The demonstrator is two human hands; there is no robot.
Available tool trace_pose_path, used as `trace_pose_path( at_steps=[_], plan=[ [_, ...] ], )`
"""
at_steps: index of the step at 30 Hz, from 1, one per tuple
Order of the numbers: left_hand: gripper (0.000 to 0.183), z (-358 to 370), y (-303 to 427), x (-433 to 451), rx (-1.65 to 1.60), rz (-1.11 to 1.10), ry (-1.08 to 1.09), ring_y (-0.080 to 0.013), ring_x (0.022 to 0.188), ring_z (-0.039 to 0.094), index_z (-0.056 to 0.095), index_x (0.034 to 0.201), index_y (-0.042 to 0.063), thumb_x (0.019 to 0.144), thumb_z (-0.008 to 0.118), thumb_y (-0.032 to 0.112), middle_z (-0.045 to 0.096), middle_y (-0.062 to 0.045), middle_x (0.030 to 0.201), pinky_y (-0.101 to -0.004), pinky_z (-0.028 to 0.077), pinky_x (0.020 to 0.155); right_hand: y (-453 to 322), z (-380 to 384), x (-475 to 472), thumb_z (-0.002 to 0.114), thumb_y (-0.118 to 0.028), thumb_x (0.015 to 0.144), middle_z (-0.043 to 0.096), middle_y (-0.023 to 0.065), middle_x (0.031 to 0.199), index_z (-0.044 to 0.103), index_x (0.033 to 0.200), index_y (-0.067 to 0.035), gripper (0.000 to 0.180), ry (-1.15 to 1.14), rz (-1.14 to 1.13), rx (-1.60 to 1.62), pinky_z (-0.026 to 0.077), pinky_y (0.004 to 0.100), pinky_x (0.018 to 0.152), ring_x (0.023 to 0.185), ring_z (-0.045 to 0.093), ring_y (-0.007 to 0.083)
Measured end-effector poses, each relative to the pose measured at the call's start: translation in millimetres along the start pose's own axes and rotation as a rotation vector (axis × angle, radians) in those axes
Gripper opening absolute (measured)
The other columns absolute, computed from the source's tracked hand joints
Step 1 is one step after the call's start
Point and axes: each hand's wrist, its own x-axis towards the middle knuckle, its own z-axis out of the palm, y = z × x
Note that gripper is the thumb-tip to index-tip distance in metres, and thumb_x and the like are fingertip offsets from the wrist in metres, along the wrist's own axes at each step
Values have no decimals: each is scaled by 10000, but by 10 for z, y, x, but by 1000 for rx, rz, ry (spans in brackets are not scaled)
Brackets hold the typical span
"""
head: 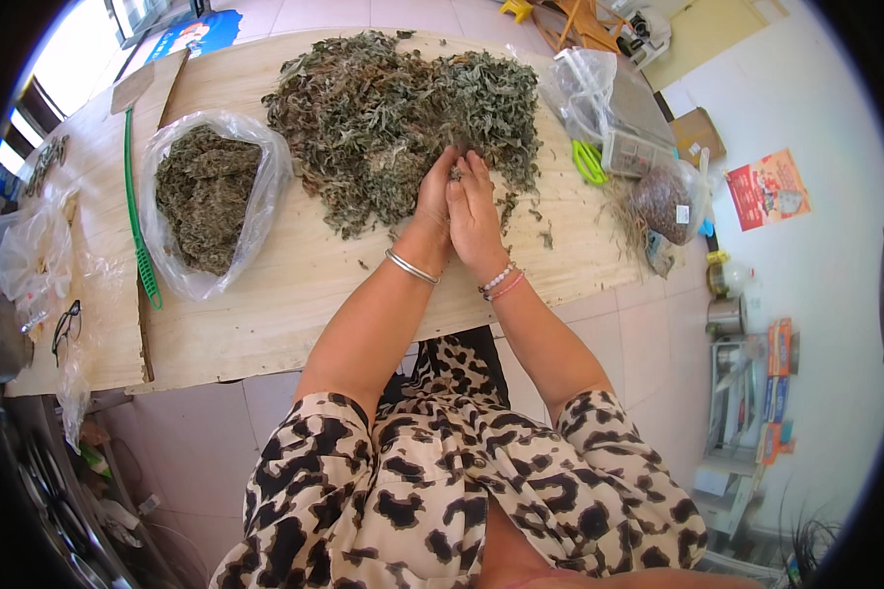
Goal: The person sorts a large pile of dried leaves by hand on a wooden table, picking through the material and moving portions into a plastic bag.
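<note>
A wide heap of dried green-brown leaves lies on a pale wooden table. At the heap's near right edge, my left hand and my right hand are pressed together, palms facing. A small bit of the dried plant matter shows between the fingers; how much lies between the palms is hidden. Left of the heap stands an open clear plastic bag filled with finer, crumbled plant matter.
A green plastic fly swatter and eyeglasses lie at the left. Green-handled scissors, a kitchen scale in plastic, a tied bag of dark pieces and dry roots or stalks occupy the right end.
</note>
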Motion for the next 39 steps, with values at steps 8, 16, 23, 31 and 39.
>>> trace_pose_path(
  at_steps=[8, 16, 23, 31, 39],
  plan=[
    [363, 271, -97, -145, -79, -5, 84, -233, 1083, 502, 476, 1197, 69, 952, 345, 301, 525, -120, 1174, -365, 412, 945, 420, -43, 471, 395, -213, 890, 386, 272, 1328, 472, 1214, 81, 445, 110, -5, -134, 233, 431, 1067, 1277, 310, 396],
    [346, 220, -28, -106, 7, 28, -4, -207, 1000, 548, 496, 1150, 61, 958, 338, 302, 563, -119, 1084, -324, 459, 873, 234, 1, 380, 394, -234, 906, 349, 239, 1370, 448, 1262, 33, 449, 115, -7, -91, 224, 412, 1075, 1291, 291, 385],
    [442, 112, -8, -55, -89, 57, 16, -263, 1099, 497, 459, 1216, 54, 958, 261, 354, 521, -129, 1193, -386, 407, 954, 233, -11, 328, 352, -255, 936, 329, 239, 1383, 427, 1284, 21, 451, -113, -69, -180, 221, 385, 1083, 1288, 295, 389],
    [438, -48, -167, 162, -110, 27, -130, -269, 1128, 460, 443, 1227, 47, 958, 271, 346, 498, -139, 1214, -394, 373, 984, 434, 6, 697, 405, -280, 901, 342, 244, 1373, 465, 1263, 2, 463, 179, 20, -211, 253, 453, 1062, 1278, 319, 391],
    [464, 195, 91, -239, -11, -15, -36, -217, 1081, 511, 455, 1238, 106, 934, 344, 438, 529, -106, 1179, -328, 438, 913, 27, 63, 168, 389, -231, 892, 333, 256, 1373, 434, 1270, 41, 467, 40, -157, -212, 211, 420, 1078, 1296, 294, 369]
  ],
)
